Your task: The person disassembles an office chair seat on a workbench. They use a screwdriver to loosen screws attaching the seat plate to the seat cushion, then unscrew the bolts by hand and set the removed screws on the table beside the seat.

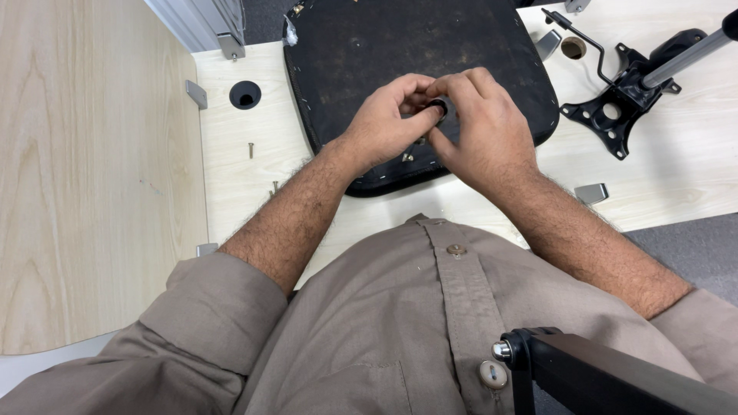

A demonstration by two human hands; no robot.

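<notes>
The person's left hand [384, 123] and right hand [480, 127] meet fingertip to fingertip, both pinching a small dark round ring-shaped part [438, 107] held just above the upturned black fabric-covered chair seat base [346, 54]. That seat lies on a pale wooden tabletop [676, 169]. A black metal chair tilt mechanism [615, 115] rests to the right, well apart; a loose brass screw [250, 150] lies to the left.

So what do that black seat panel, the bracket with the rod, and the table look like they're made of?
The seat panel looks like board covered in matte black fabric: dusty, with staples along its edge. The bracket seems to be black-painted metal, its rod bare grey metal. The table looks like pale wood-grain laminate. The small dark ring between both hands' fingers is too hidden to judge.
</notes>
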